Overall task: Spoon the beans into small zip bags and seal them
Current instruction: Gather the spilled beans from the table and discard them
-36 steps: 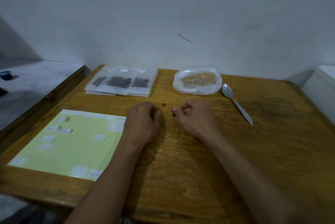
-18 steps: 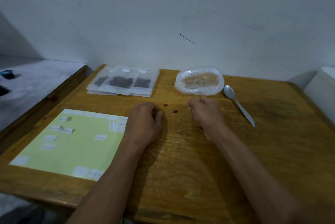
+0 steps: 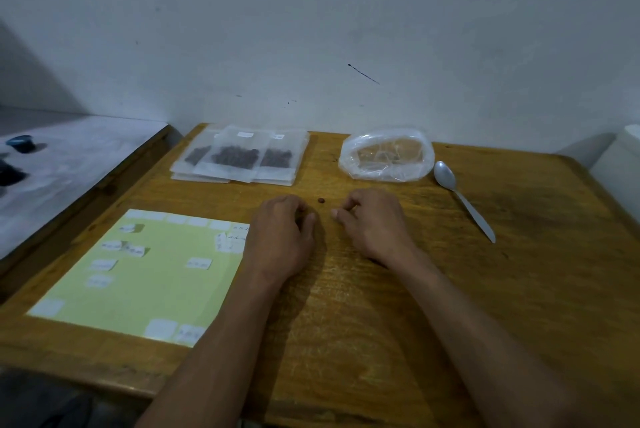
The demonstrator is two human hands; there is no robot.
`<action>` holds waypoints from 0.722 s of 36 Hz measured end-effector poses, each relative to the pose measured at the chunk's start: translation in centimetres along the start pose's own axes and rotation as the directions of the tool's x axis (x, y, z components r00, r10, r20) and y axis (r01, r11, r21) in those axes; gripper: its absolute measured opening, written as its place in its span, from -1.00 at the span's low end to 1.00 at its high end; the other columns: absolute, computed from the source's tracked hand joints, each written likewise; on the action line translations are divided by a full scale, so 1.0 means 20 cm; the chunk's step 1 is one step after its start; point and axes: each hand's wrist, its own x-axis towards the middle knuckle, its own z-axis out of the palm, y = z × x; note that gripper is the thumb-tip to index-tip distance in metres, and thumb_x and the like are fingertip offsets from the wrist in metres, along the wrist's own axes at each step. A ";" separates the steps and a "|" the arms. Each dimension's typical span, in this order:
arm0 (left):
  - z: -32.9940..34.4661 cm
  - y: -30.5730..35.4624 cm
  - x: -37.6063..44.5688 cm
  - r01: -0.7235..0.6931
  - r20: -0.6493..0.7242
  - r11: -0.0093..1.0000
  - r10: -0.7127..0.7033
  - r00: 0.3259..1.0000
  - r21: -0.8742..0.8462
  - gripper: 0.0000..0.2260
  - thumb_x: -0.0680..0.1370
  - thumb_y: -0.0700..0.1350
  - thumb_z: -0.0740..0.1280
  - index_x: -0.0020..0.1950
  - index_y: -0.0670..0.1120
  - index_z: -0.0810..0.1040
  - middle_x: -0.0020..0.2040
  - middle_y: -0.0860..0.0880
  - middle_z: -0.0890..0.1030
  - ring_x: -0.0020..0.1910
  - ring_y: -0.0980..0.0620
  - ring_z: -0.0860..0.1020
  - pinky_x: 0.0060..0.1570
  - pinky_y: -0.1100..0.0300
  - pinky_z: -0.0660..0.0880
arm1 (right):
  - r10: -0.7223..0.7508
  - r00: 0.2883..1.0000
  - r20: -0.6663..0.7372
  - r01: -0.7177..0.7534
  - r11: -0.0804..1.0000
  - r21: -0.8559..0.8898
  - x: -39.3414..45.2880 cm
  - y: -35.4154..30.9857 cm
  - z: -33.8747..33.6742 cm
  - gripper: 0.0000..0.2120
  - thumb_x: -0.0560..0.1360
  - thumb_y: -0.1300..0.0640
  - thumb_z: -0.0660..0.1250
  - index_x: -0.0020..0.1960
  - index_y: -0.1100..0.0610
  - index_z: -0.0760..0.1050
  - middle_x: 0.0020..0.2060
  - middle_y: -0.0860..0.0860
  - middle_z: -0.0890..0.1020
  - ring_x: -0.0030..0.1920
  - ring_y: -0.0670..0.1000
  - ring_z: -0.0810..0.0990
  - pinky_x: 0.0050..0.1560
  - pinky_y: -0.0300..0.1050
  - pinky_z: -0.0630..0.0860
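Both hands rest knuckles-up on the worn wooden table, close together near its middle. The left hand has its fingers curled under; whether they hold anything cannot be told. The right hand is also curled, with thumb and forefinger drawn together at the tips, but what, if anything, they pinch is hidden. One small dark brown bean lies loose on the wood, between the two hands and just beyond their fingertips.

Toward the wall, to the left, sits an overlapping pile of small translucent zip bags, several showing dark beans inside. To the right of that lies a crumpled clear plastic bag, and just beside it a plain metal spoon, bowl toward the wall and handle angled to the near right. Left of the left hand lies a pale green sheet dotted with small white paper labels, some with faint writing too blurred to read.
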 end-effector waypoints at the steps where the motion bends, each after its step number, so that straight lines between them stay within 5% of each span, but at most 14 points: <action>1: 0.00 0.00 0.00 -0.004 -0.003 1.000 0.004 1.000 -0.001 -0.83 0.56 -0.02 0.37 0.09 -0.06 0.63 0.01 0.01 0.65 0.02 0.02 0.55 0.08 -0.02 0.54 | 0.016 1.000 0.002 -0.016 1.000 0.023 0.00 0.00 0.00 -0.85 0.52 -0.03 0.44 -0.18 0.00 0.58 -0.25 -0.12 0.60 -0.15 -0.09 0.55 -0.16 -0.14 0.44; 5: 0.00 -0.01 0.00 -0.015 0.001 1.000 0.015 1.000 0.003 -0.84 0.56 -0.03 0.36 0.08 -0.05 0.64 -0.01 0.03 0.64 0.00 0.04 0.55 0.07 -0.01 0.55 | 0.188 0.981 0.042 -0.189 0.898 0.397 0.02 0.00 -0.04 -0.82 0.54 0.03 0.39 -0.18 0.09 0.55 -0.32 -0.05 0.58 -0.31 -0.05 0.52 -0.29 -0.16 0.41; 9: 0.00 -0.01 0.00 -0.019 0.007 1.000 0.019 1.000 0.003 -0.84 0.57 -0.04 0.36 0.09 -0.05 0.64 0.02 0.03 0.65 0.02 0.04 0.55 0.09 0.00 0.53 | 0.322 0.918 0.234 -0.380 0.536 0.754 0.07 -0.02 -0.09 -0.92 0.51 0.23 0.25 -0.14 0.15 0.49 -0.35 0.07 0.55 -0.44 -0.04 0.42 -0.50 -0.16 0.24; 11: -0.01 -0.01 0.00 -0.028 0.015 1.000 0.028 0.999 0.002 -0.84 0.57 -0.04 0.35 0.10 -0.03 0.64 0.02 0.04 0.65 0.02 0.05 0.55 0.10 -0.01 0.54 | 0.305 0.934 0.187 -0.345 0.627 0.699 0.09 -0.04 -0.07 -0.89 0.51 0.22 0.28 -0.13 0.21 0.57 -0.33 0.08 0.57 -0.43 -0.05 0.43 -0.46 -0.15 0.28; 15: -0.01 -0.01 0.00 -0.048 0.014 0.999 0.048 0.999 0.008 -0.87 0.56 -0.06 0.35 0.06 -0.03 0.64 -0.02 0.04 0.64 -0.02 0.06 0.55 0.06 -0.02 0.55 | 0.084 0.996 -0.002 -0.081 0.963 0.257 0.11 -0.05 0.03 -0.89 0.54 0.09 0.40 -0.09 0.09 0.67 -0.20 -0.04 0.68 -0.25 -0.11 0.59 -0.21 -0.17 0.47; 19: 0.00 -0.01 0.00 -0.049 0.007 0.999 0.049 0.999 0.012 -0.88 0.55 -0.07 0.35 0.04 -0.02 0.64 -0.03 0.04 0.65 -0.03 0.05 0.56 0.04 -0.02 0.56 | -0.008 1.000 -0.004 0.008 1.000 0.014 0.10 -0.06 0.07 -0.79 0.54 -0.03 0.41 0.11 0.01 0.68 0.06 -0.03 0.71 0.07 0.02 0.65 0.00 -0.11 0.51; 26: 0.00 -0.01 0.00 -0.050 0.005 0.999 0.050 0.999 0.012 -0.88 0.55 -0.06 0.34 0.03 -0.03 0.64 -0.06 0.03 0.65 -0.06 0.04 0.56 0.02 -0.04 0.55 | -0.023 0.998 -0.052 0.021 0.999 -0.033 0.09 -0.07 0.08 -0.85 0.56 -0.01 0.38 0.04 -0.01 0.70 0.00 -0.03 0.71 0.01 0.04 0.63 -0.16 -0.17 0.37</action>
